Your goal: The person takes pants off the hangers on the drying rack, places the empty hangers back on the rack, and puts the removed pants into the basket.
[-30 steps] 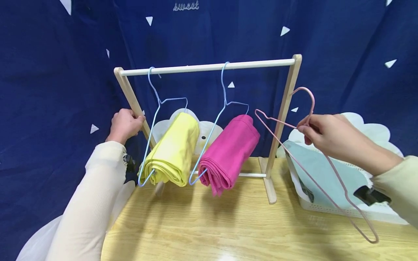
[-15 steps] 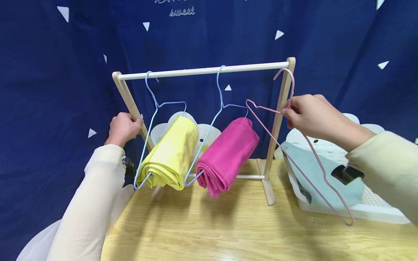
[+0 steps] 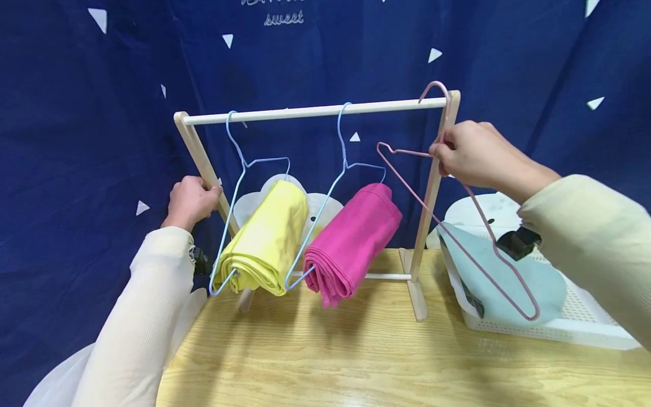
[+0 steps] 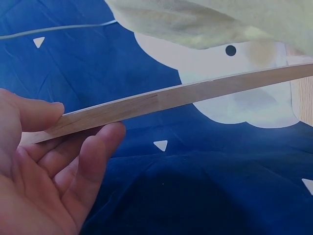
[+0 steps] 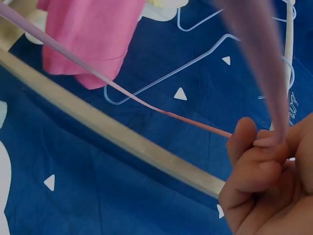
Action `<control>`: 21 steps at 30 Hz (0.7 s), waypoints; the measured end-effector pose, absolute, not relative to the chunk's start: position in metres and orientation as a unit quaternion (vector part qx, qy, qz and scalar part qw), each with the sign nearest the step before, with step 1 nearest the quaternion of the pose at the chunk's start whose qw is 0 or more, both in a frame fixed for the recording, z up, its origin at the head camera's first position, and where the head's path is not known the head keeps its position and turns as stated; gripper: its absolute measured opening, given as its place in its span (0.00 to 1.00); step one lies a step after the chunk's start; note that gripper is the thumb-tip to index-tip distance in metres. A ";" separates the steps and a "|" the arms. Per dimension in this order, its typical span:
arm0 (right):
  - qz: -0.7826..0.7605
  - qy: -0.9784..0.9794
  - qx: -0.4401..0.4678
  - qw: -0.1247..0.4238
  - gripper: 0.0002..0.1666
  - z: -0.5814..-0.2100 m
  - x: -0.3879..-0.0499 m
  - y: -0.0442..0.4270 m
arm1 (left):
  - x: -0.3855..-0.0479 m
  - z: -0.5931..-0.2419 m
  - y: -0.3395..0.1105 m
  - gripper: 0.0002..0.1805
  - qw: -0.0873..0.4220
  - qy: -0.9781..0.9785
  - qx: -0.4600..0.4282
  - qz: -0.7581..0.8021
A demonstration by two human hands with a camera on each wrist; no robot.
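Right grip (image 3: 473, 152) pinching a pink slim-wire clothes hanger (image 5: 261, 54) between thumb and fingers, just below the hook. Hanger bare, tilted, in front of the rack's right post (image 3: 430, 195); its hook arches at the right end of the white rail (image 3: 290, 114), contact uncertain. Left grip (image 3: 190, 200) holding the pale wooden left post (image 4: 156, 102), thumb on one side, fingers on the other.

On the rail: two light-blue wire hangers (image 3: 229, 222), well apart, one carrying a folded yellow cloth (image 3: 269, 237), the other a folded magenta cloth (image 3: 353, 243). Both cloths clear of the surface.

Surface: light-yellow wood-grain bench (image 3: 325, 362), glossy, bright reflection at the near edge. Rack feet stand towards its back. At right, a white perforated plastic basket (image 3: 554, 334) with a pale teal cloth (image 3: 551, 288) inside.

Room: navy fabric backdrop (image 3: 534, 62) with scattered white triangles (image 3: 435, 55), "sweet" in pale script (image 3: 283, 18) at the top, white cloud shapes low down behind rack and basket.
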State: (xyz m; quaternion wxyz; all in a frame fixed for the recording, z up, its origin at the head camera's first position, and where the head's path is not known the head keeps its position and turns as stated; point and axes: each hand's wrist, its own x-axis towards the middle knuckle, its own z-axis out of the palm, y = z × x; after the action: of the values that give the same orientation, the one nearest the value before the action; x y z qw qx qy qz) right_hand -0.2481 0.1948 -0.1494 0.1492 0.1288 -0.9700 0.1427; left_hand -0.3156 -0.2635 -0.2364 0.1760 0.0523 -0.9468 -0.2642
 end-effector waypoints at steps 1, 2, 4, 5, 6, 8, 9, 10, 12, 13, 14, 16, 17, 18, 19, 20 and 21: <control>0.144 -0.970 0.129 0.150 0.19 -0.148 -0.249 0.193 | -0.315 -0.236 -0.263 0.22 0.177 -0.946 0.053 -0.266; 0.148 -0.970 0.127 0.148 0.20 -0.147 -0.251 0.191 | -0.315 -0.236 -0.263 0.22 0.177 -0.946 0.055 -0.266; 0.154 -0.970 0.121 0.142 0.20 -0.145 -0.254 0.187 | -0.315 -0.236 -0.263 0.22 0.175 -0.945 0.054 -0.271; 0.158 -0.971 0.116 0.137 0.21 -0.144 -0.255 0.186 | -0.314 -0.236 -0.263 0.22 0.174 -0.945 0.053 -0.271; 0.162 -0.971 0.112 0.133 0.21 -0.144 -0.256 0.185 | -0.314 -0.236 -0.263 0.22 0.173 -0.945 0.052 -0.271; 0.162 -0.972 0.108 0.128 0.21 -0.144 -0.259 0.184 | -0.314 -0.237 -0.263 0.22 0.170 -0.946 0.054 -0.269; 0.162 -0.973 0.107 0.124 0.21 -0.145 -0.260 0.183 | -0.314 -0.237 -0.263 0.22 0.170 -0.946 0.054 -0.269; 0.161 -0.974 0.107 0.120 0.21 -0.146 -0.261 0.183 | -0.313 -0.237 -0.263 0.22 0.171 -0.947 0.056 -0.268; 0.158 -0.975 0.107 0.111 0.21 -0.150 -0.263 0.182 | -0.313 -0.237 -0.263 0.22 0.174 -0.946 0.059 -0.267; 0.156 -0.976 0.107 0.107 0.21 -0.151 -0.265 0.183 | -0.313 -0.237 -0.263 0.22 0.174 -0.946 0.060 -0.267; 0.157 -0.977 0.105 0.101 0.21 -0.153 -0.266 0.183 | -0.313 -0.237 -0.263 0.22 0.174 -0.945 0.061 -0.269; 0.158 -0.978 0.100 0.091 0.21 -0.157 -0.268 0.184 | -0.313 -0.237 -0.263 0.22 0.173 -0.944 0.062 -0.273; 0.158 -0.979 0.098 0.088 0.21 -0.159 -0.269 0.184 | -0.313 -0.237 -0.263 0.22 0.172 -0.944 0.062 -0.275; 0.157 -0.979 0.096 0.087 0.20 -0.160 -0.270 0.185 | -0.313 -0.237 -0.263 0.22 0.172 -0.943 0.061 -0.277; 0.154 -0.979 0.097 0.088 0.20 -0.161 -0.272 0.186 | -0.313 -0.237 -0.262 0.22 0.171 -0.943 0.061 -0.279; 0.153 -0.980 0.096 0.087 0.20 -0.162 -0.273 0.187 | -0.313 -0.237 -0.262 0.22 0.171 -0.943 0.061 -0.280; 0.153 -0.980 0.096 0.087 0.20 -0.163 -0.274 0.188 | -0.313 -0.237 -0.262 0.22 0.171 -0.942 0.060 -0.281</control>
State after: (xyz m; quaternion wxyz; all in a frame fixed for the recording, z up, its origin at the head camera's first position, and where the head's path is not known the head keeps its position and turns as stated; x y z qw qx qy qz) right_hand -0.2738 0.1876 -0.1631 0.0874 0.0957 -0.9797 0.1532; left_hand -0.3130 -0.2619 -0.2374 0.1711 0.0602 -0.9424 -0.2810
